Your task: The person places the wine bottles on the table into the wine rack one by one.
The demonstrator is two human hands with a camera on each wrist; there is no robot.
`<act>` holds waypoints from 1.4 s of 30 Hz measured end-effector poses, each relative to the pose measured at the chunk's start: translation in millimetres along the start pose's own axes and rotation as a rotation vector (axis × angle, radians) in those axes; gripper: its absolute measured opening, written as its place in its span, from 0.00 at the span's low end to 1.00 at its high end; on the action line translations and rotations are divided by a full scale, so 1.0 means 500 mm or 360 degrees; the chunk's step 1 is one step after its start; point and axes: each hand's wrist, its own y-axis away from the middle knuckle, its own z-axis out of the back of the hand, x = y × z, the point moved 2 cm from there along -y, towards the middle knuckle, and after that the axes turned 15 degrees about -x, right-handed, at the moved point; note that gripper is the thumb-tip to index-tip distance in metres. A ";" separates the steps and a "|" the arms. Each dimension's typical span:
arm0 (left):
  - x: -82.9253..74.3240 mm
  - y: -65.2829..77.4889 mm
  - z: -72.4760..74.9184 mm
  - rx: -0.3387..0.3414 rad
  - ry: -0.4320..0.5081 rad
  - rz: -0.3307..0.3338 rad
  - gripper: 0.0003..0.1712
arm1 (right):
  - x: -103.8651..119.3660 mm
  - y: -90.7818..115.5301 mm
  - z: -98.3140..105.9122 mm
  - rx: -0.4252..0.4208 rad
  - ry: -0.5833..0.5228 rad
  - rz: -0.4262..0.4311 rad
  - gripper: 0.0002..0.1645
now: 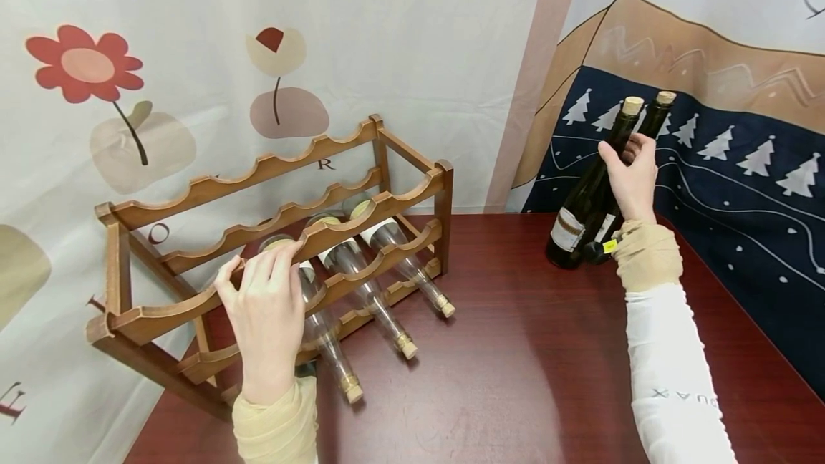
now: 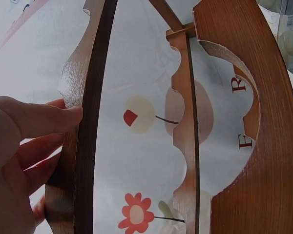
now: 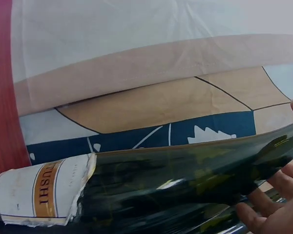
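Note:
My left hand point(image 1: 267, 306) grips the upper front rail of a wooden wine rack point(image 1: 443, 217). In the left wrist view, the thumb lies on one side of that rail point(image 2: 87, 151) and the fingers on the other. At the right, my right hand point(image 1: 634, 177) holds a dark green wine bottle point(image 1: 567, 231) by its upper part, near the neck. That corked bottle leans slightly and has a white label point(image 3: 44, 190). Right behind it stands a second corked green bottle point(image 1: 656, 117), partly covered by the hand and the first bottle.
Clear corked bottles lie in the rack's lower level, necks toward me: one at left point(image 1: 331, 349), one in the middle point(image 1: 370, 292), one at right point(image 1: 415, 271). The reddish table point(image 1: 490, 349) carries everything. A printed curtain point(image 1: 419, 34) hangs close behind.

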 end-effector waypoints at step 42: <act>0.000 -0.001 0.001 0.0021 -0.0006 -0.0002 0.12 | 0.011 0.078 0.004 -0.0086 -0.0606 0.0374 0.18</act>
